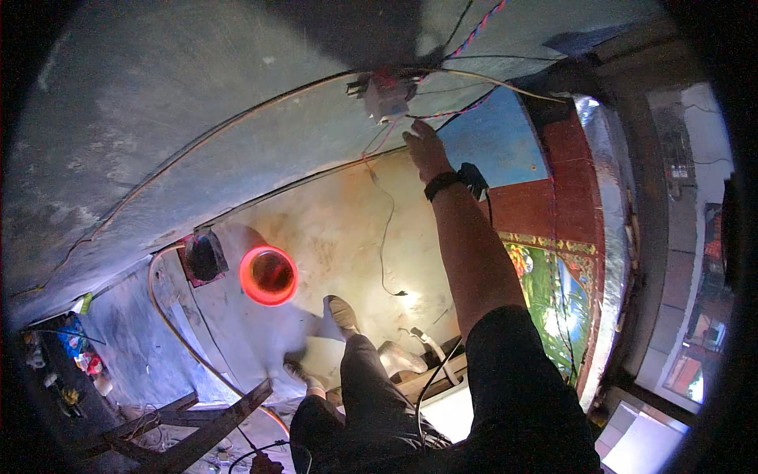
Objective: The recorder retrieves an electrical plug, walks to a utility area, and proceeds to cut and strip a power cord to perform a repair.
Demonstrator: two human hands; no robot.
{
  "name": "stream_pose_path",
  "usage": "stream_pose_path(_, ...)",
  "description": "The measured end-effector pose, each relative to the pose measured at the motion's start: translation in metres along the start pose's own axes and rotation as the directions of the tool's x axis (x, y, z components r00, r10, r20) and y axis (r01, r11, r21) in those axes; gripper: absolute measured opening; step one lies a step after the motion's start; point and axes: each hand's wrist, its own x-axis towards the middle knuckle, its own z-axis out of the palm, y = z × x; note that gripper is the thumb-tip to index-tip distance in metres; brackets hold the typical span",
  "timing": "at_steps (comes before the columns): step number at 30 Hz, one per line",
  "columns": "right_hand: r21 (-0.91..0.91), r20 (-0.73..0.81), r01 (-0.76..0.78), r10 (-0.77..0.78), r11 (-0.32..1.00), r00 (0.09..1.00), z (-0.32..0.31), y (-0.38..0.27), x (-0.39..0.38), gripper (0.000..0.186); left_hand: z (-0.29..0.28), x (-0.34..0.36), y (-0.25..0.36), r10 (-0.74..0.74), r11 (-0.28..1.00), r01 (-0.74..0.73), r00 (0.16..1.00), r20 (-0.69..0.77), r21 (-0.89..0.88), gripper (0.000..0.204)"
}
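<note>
My right hand [427, 150] reaches up to a small pale electrical box [387, 96] on the grey wall. Its fingers are apart just below the box, close to twisted pink and blue wires [454, 113]; whether they touch is too small to tell. Thin loose wires [371, 150] hang from the box, and one dark lead [387, 229] runs down over the pale surface. A dark shape at the lower edge looks like my left hand [266, 464], beside a black cable [246, 453]. Shadow hides its fingers.
An orange-red round container [268, 275] stands on the pale floor near my shoes [343, 314]. Dark wooden bars [213, 430] rise at lower left. A hose [185, 340] curves along the left. A colourful picture panel [553, 300] and foil-like strip [604, 197] lie right.
</note>
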Motion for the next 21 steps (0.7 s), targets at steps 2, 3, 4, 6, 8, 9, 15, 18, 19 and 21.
stream_pose_path(2, -0.115, -0.133, 0.163, -0.177, 0.98, 0.975, -0.017, 0.036, 0.038, 0.051, 0.006, 0.012, 0.005, 0.16, 0.975, -0.167, 0.985, 0.057, 0.15, 0.031)
stream_pose_path(3, -0.112, -0.125, 0.152, -0.166, 0.982, 0.978, -0.017, 0.055, 0.051, 0.051, 0.007, 0.008, 0.016, 0.066, 0.997, -0.068, 0.997, 0.048, 0.044, 0.028)
stream_pose_path(4, -0.131, -0.055, 0.314, -0.323, 0.941, 0.945, -0.018, 0.068, 0.059, 0.051, 0.009, 0.003, 0.027, -0.026, 0.997, 0.029, 0.999, 0.045, -0.065, 0.024)
stream_pose_path(6, -0.149, -0.101, 0.336, -0.352, 0.93, 0.93, -0.04, 0.084, 0.109, 0.046, 0.017, 0.024, 0.014, -0.087, 0.98, 0.102, 0.992, 0.088, -0.172, 0.021)
stream_pose_path(8, -0.176, -0.01, 0.386, -0.394, 0.906, 0.919, 0.014, 0.074, 0.099, 0.038, 0.007, 0.022, -0.064, 0.454, 0.8, -0.477, 0.878, 0.152, 0.364, 0.018)
stream_pose_path(9, -0.277, 0.049, 0.445, -0.45, 0.851, 0.892, 0.012, 0.074, 0.098, 0.033, 0.009, 0.019, -0.051, 0.449, 0.801, -0.474, 0.879, 0.158, 0.364, 0.018)
stream_pose_path(15, -0.368, 0.136, 0.313, -0.283, 0.875, 0.95, 0.022, 0.054, 0.042, 0.039, 0.015, 0.016, 0.009, -0.205, 0.901, 0.218, 0.976, 0.074, -0.376, 0.016)
stream_pose_path(18, -0.446, 0.345, 0.455, -0.321, 0.771, 0.882, 0.023, 0.09, 0.028, 0.029, 0.014, 0.031, -0.002, -0.093, 0.936, 0.129, 0.988, 0.122, -0.329, 0.011)
stream_pose_path(19, -0.296, 0.321, 0.351, -0.253, 0.889, 0.913, 0.031, 0.104, 0.008, 0.026, 0.019, 0.032, 0.013, -0.108, 0.916, 0.137, 0.989, 0.096, -0.378, 0.013)
stream_pose_path(21, -0.256, 0.28, 0.349, -0.276, 0.902, 0.919, 0.032, 0.124, -0.039, 0.024, 0.016, 0.04, 0.008, -0.118, 0.895, 0.132, 0.991, 0.061, -0.426, 0.016)
